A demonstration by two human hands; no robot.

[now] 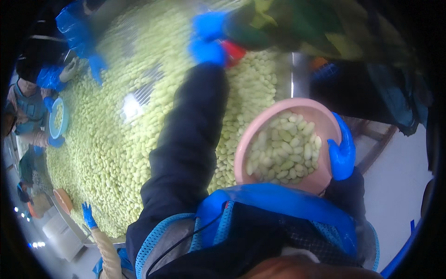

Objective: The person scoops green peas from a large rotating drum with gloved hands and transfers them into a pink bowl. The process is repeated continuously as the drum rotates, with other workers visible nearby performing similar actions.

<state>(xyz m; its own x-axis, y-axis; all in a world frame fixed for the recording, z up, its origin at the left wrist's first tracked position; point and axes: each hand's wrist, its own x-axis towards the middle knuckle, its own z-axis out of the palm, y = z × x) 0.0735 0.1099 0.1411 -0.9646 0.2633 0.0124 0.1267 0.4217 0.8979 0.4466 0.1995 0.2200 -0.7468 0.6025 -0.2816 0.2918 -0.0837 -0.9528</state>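
Pale green oval pieces of produce (115,167) cover a wide metal table. My left hand (208,52), in a blue glove, reaches far forward over them and is motion-blurred. A red object (234,53) lies against it; whether my fingers hold it cannot be told. Right beside it is a co-worker's blue-gloved hand (209,26) with a camouflage sleeve. My right hand (341,153), also blue-gloved, grips the right rim of a pink plastic basin (244,150). The basin is tilted against my blue apron and holds more of the same pieces.
Co-workers' gloved hands are at the table's left side, one pair at a light blue basin (51,120). An orange basin (62,201) stands at the lower left edge, near another co-worker's spread hand (89,216). Slotted metal (146,85) shows through the produce. A metal edge (292,76) runs at right.
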